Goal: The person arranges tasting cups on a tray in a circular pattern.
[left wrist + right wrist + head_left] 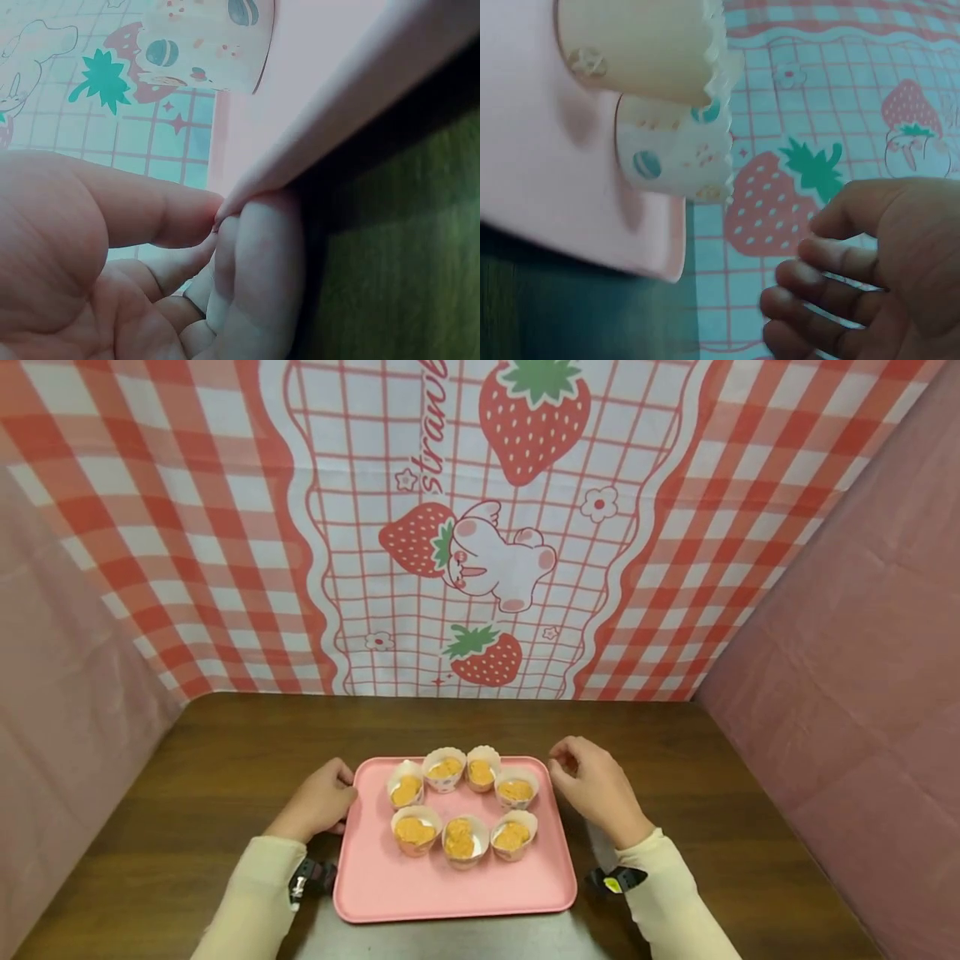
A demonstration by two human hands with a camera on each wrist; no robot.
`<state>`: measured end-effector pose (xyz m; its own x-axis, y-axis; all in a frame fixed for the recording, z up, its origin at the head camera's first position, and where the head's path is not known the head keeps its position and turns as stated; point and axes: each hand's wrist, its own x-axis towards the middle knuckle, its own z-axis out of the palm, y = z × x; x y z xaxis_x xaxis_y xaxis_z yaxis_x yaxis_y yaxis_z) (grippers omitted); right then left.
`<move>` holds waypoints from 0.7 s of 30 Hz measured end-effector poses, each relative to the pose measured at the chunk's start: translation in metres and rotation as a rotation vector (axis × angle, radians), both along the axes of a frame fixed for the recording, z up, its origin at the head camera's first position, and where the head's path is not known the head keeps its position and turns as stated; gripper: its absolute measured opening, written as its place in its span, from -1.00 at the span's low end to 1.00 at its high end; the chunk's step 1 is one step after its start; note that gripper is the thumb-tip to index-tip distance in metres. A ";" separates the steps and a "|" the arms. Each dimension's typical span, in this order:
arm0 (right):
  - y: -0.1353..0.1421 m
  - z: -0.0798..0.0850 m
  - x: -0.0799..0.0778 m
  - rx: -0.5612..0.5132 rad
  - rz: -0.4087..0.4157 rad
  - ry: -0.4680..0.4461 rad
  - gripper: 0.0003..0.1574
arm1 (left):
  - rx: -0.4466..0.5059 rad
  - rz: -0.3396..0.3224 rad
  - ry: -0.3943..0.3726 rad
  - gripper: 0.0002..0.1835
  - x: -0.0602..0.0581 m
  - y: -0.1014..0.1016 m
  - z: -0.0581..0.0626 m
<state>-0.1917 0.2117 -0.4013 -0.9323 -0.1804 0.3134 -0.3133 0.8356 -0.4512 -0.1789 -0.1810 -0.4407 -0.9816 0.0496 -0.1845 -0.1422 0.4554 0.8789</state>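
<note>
A pink tray (457, 897) lies on the table with several patterned paper baking cups (442, 783) standing on it in a ring. Each cup has some orange-tan batter (415, 830) in the bottom. My left hand (318, 797) pinches the tray's left rim; in the left wrist view the thumb (165, 214) and fingers (266, 262) meet at the rim. Beside the upper right corner of the tray is my right hand (596, 785), holding nothing, its fingers loosely curled. In the right wrist view a gap shows between those fingers (810, 281) and the tray.
Dark brown wooden table (712, 827) surrounds the tray. A red-and-white checked cloth with strawberries (487, 658) hangs at the back, and pink cloth (847, 677) hangs at both sides. A paler grey surface (420, 943) shows below the tray.
</note>
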 end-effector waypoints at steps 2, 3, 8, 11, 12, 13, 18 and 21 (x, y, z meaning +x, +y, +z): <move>0.003 -0.003 -0.001 0.026 -0.023 -0.037 -0.92 | -0.003 0.000 0.001 -0.85 0.000 0.000 -0.001; 0.004 -0.004 -0.001 0.042 -0.036 -0.059 -0.93 | -0.004 -0.003 0.002 -0.86 0.000 0.000 -0.001; 0.006 -0.012 -0.002 0.132 -0.082 -0.212 -0.83 | -0.012 -0.020 -0.001 -0.88 0.000 0.001 0.002; 0.006 -0.015 -0.003 0.164 -0.089 -0.275 -0.74 | -0.024 -0.017 -0.004 -0.89 0.000 0.002 0.003; 0.005 -0.016 -0.003 0.169 -0.090 -0.284 -0.72 | -0.028 -0.018 -0.003 -0.89 0.000 0.002 0.004; 0.005 -0.016 -0.003 0.174 -0.090 -0.290 -0.71 | -0.033 -0.017 -0.003 -0.89 0.000 0.002 0.004; 0.004 -0.018 -0.004 0.184 -0.073 -0.323 -0.68 | -0.048 -0.009 -0.012 -0.90 0.001 0.002 0.004; 0.004 -0.021 -0.004 0.186 -0.061 -0.346 -0.68 | -0.047 -0.008 -0.020 -0.91 0.001 0.002 0.002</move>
